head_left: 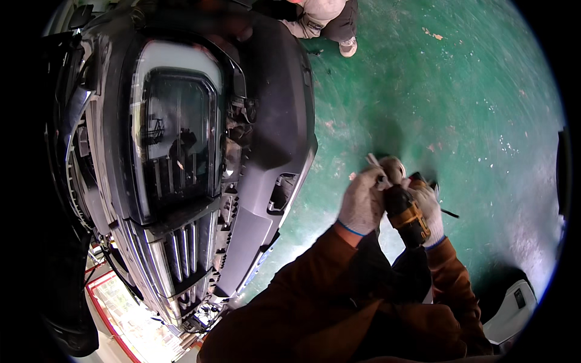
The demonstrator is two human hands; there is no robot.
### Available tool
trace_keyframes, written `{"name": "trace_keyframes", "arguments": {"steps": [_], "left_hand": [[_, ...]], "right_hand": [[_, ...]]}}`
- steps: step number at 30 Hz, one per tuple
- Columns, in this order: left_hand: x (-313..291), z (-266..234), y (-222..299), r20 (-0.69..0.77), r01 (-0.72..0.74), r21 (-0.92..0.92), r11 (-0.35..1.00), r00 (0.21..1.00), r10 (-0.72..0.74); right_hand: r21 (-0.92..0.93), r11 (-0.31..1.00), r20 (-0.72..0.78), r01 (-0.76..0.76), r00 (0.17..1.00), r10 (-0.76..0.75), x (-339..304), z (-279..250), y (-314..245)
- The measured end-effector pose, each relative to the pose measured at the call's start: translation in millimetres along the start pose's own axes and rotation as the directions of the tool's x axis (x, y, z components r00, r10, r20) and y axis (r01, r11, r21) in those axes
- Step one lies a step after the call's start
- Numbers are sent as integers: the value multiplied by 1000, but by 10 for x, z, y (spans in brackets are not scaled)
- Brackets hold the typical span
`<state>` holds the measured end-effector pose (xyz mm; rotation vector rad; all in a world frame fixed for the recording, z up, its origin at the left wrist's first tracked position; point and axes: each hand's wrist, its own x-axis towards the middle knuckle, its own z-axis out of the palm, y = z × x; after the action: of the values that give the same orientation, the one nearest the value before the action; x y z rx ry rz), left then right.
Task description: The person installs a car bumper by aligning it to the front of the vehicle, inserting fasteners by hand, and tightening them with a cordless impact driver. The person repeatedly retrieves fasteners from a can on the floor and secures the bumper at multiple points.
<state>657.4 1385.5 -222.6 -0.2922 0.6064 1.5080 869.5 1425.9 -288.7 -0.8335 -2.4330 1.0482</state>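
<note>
My right hand (431,209), in a white knit glove, is wrapped round a black and yellow cordless drill (407,213). My left hand (362,196), gloved the same way, is closed beside the front end of the drill. A small dark piece shows at its fingers, too small to name. The drill is tilted in front of my body, above the floor. To my left stands the front of a vehicle, with a large headlight (178,136), a chrome grille (181,254) and a grey bumper (275,121). Both hands are apart from the vehicle.
Another person (327,15) is low by the bumper's far end. Under us is a scuffed green floor (460,97). A white and grey object (511,308) stands at the lower right. At the lower left is a bright red-framed panel (130,308).
</note>
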Motion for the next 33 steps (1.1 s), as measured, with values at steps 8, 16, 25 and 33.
{"name": "trace_keyframes", "arguments": {"steps": [8,16,25,33], "left_hand": [[-177,-262,1027,-127,-299,304,905,928,349],[-120,-78,1027,-268,-361,225,905,870,413],[-20,-105,1028,-269,-141,737,661,836,479],[274,-519,1471,-369,-404,398,824,751,547]], "right_hand": [[766,402,538,-502,842,27,308,655,47],[832,23,549,-555,816,-181,676,413,426],[675,119,738,-729,663,-124,929,94,593],[786,589,272,-191,961,-52,1355,990,-162]]}}
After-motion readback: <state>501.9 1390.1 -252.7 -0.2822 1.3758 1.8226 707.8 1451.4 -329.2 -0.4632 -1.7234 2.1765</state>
